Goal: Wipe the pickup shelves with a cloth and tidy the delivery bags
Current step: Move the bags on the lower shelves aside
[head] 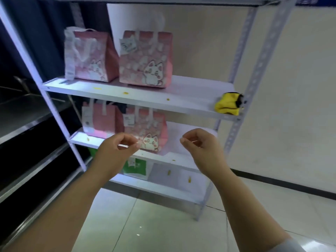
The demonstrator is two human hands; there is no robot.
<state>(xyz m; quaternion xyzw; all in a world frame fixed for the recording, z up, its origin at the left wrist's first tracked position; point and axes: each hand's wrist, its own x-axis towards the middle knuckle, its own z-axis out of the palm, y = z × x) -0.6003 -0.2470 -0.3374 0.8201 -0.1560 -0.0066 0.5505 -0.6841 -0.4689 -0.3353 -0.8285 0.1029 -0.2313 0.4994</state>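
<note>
A white metal shelf unit [138,96] stands ahead. Two pink cat-print delivery bags [145,59] [89,57] sit side by side on its upper shelf. On the shelf below stand two more pink bags [145,128] [99,119]. A crumpled yellow cloth [228,102] lies at the right end of the upper shelf. My left hand [118,148] and my right hand [201,144] hover in front of the lower shelf with fingers curled loosely. Neither hand holds anything, and both are apart from the bags.
A green-and-white bag [135,167] sits on the bottom shelf. Small yellow specks dot the shelf boards. Dark steel racks [27,113] stand at the left. A cream wall is on the right, and pale floor tiles lie below.
</note>
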